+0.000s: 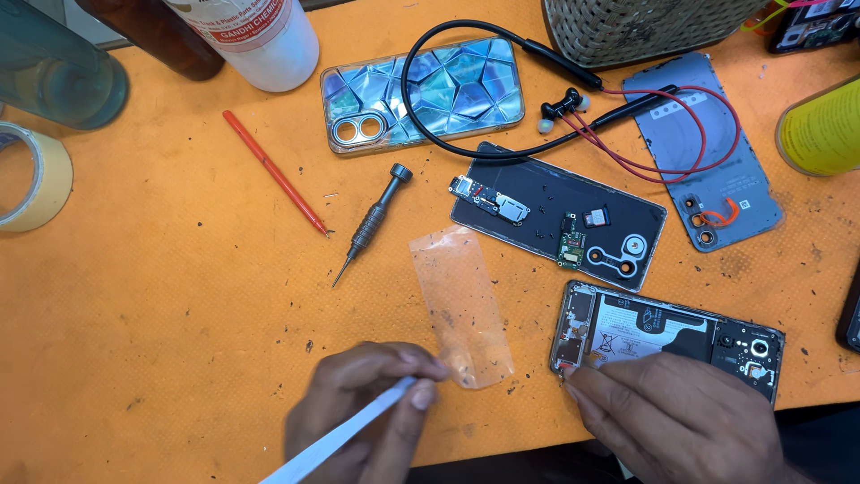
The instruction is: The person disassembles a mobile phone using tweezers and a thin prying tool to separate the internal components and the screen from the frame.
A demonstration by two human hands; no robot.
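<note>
The opened phone (pixel 667 336) lies back-up at the lower right of the frame on the orange bench (pixel 179 296), its rear cover off so the pale battery, a dark camera block at its right end and small boards at its left end are bare. The right hand (pixel 681 417) rests along the phone's near edge, fingertips (pixel 582 372) pressed on its lower left corner; the grip is loosely apart, touching the frame rather than clamped round it. The left hand (pixel 363 408), at the lower middle of the frame, has thumb and fingers pinched together on a flat white strip tool (pixel 345 435) that slants down towards the bottom edge. The phone lies well to the right of that pinch.

A clear plastic film (pixel 461 305) lies just above the left hand, its lower end beside the fingertips. Above the phone sits a dark back panel (pixel 546 193) carrying small loose circuit parts, and to its right a grey rear cover (pixel 717 161). A black neckband earphone (pixel 502 85) with red wires loops over both. A screwdriver (pixel 372 220) and a red stylus (pixel 273 170) lie in the middle left, a patterned blue phone case (pixel 421 90) at the upper middle, and a roll of tape (pixel 36 175) at the left edge.
</note>
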